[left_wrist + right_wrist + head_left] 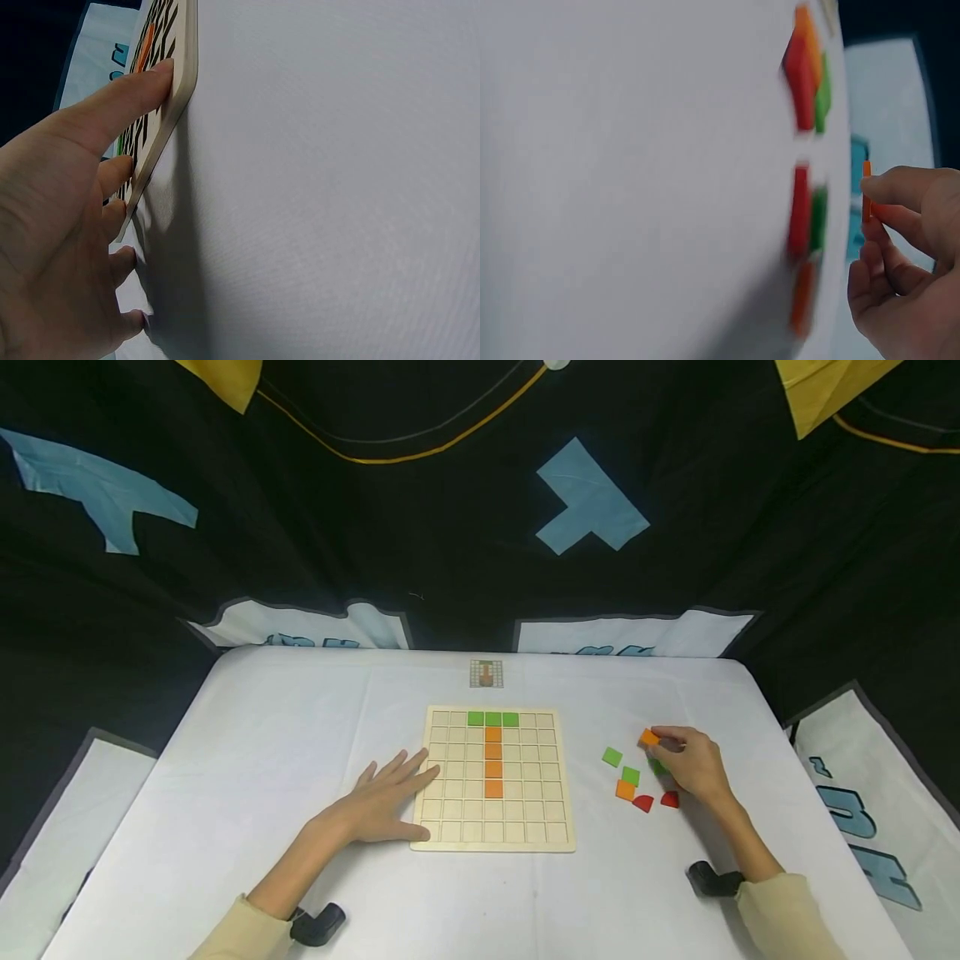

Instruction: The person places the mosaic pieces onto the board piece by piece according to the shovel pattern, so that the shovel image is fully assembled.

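My right hand point(692, 764) pinches an orange square tile point(867, 191) between thumb and fingers, above the table at the right. Around and below this hand lie a green tile point(612, 757), another green one point(631, 776), an orange square point(625, 790) and two red quarter-round tiles point(642, 803). One more green tile point(658, 767) is partly hidden by the hand. My left hand point(378, 806) rests at the left edge of the wooden grid board point(525, 833), fingers spread, thumb and fingertips on its rim. On the board, three green tiles point(492, 719) form a row above a column of orange tiles point(492, 769).
A small picture card point(486, 673) lies behind the board on the white table point(300, 718). In the right wrist view, another orange tile point(802, 298) lies near the red and green ones. A black curtain point(450, 543) hangs behind the table.
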### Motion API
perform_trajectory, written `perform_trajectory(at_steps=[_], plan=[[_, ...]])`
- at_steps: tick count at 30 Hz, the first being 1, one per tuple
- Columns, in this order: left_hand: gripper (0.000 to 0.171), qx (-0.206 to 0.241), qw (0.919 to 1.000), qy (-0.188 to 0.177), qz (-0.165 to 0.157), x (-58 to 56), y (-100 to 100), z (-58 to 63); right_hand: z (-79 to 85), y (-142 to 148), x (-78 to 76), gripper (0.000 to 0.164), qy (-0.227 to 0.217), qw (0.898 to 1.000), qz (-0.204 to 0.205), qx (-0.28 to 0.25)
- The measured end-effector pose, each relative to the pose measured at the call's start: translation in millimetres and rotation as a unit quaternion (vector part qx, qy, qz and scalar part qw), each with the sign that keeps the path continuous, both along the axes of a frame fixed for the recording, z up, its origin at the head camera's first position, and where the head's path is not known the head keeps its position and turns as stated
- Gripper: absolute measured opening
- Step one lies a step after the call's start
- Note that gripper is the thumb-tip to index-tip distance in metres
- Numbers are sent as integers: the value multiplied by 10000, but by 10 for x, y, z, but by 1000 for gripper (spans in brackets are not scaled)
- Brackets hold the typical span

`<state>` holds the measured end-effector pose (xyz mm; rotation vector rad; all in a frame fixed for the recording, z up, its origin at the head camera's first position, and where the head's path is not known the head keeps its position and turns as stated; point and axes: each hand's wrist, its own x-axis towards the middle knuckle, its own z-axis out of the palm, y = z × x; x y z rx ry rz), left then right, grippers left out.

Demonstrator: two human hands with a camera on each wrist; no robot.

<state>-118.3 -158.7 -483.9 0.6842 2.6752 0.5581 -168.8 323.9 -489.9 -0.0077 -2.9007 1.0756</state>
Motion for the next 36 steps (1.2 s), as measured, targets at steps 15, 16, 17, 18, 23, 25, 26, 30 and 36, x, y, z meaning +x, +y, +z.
perform_trajectory(at_steps=[15,16,17,18,23,25,26,30,36], plan=[[91,-45,10000,-19,58,-3,16,-4,209,-848,215,29,649,9881,1313,-474],[91,-53,10000,-4,52,-3,17,-5,211,-904,239,29,602,9877,1355,-499],[91,-72,10000,2,49,-4,18,-8,207,-956,261,29,556,9871,1404,-535],[91,-76,10000,9,46,-6,19,-12,209,-1010,283,28,498,9864,1450,-585],[92,-127,9999,26,51,-15,16,-19,164,-1232,366,28,377,9813,1774,-651],[92,-132,9999,19,51,-15,12,-20,127,-1302,395,28,379,9786,1924,-622],[92,-132,9999,21,45,-14,10,-18,103,-1333,409,27,371,9776,1978,-607],[92,-170,9999,19,22,-17,11,-17,21,-1414,446,26,272,9751,2108,-633],[93,-220,9997,40,25,-16,26,-10,-34,-1498,442,27,129,9749,2120,-663]])
